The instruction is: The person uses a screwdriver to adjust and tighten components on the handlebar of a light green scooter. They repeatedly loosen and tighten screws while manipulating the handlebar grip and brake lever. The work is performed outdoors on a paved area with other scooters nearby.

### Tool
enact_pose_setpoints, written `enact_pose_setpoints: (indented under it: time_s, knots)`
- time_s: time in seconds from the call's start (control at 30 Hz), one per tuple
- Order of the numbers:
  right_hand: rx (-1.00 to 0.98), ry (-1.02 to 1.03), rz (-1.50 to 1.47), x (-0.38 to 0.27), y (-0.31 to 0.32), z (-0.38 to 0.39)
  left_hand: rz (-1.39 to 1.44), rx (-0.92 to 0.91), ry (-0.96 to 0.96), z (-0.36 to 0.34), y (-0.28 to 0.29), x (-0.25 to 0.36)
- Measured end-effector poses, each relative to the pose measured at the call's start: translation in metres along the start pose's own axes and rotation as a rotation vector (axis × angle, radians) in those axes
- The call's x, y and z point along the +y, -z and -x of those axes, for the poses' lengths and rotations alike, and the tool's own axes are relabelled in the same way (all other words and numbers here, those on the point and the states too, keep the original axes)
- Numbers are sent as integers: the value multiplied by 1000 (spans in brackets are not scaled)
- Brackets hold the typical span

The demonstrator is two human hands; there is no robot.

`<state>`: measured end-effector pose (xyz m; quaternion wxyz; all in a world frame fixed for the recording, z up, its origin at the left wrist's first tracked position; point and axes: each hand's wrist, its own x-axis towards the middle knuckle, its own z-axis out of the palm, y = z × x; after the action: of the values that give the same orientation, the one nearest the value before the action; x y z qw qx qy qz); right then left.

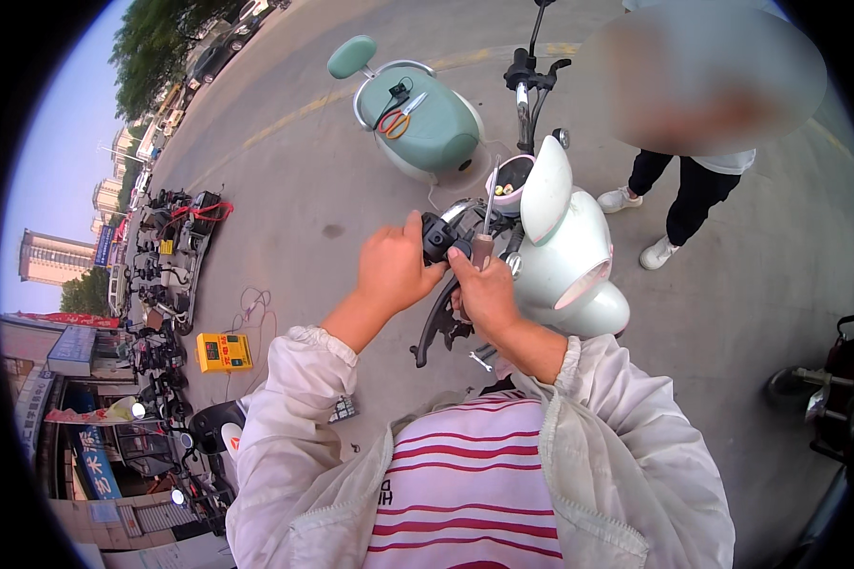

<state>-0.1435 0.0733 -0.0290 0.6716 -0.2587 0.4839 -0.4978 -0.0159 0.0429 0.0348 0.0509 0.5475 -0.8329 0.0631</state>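
Observation:
A black handlebar switch housing (436,237) sits at the near end of a scooter's handlebar. My left hand (386,267) is closed on it from the left, thumb and fingers against its sides. In my right hand (489,292) is a screwdriver (482,248), its brownish handle in the fist and its metal shaft pointing up and away. My right thumb rests near the housing's right edge. Below my hands a black brake lever (433,327) angles down to the left. The white scooter body (565,275) stands just right of them, with a small pink-rimmed bin (508,197) behind.
A green scooter seat (432,133) bears orange-handled scissors (400,118) and a small black part (399,91). On the ground at left is a yellow box (224,352) with wires. Parked scooters (157,275) line the left. A person (683,180) stands at right. A wrench (482,360) shows below.

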Motion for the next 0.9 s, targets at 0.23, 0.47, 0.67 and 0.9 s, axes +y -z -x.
enact_pose_setpoints:
  time_s: [0.23,0.47,0.67,0.9]
  knots:
    - [-99,-19,142,-13,31,10,80,-48,36,-2,1,8]
    - [-89,62,304,14,77,58,1890,-5,672,53,-3,-113]
    - [-233,179,402,23,111,85,1954,316,1278,163,-63,-86]
    - [-405,199,706,-3,161,117,2054,-88,1202,144,-86,76]
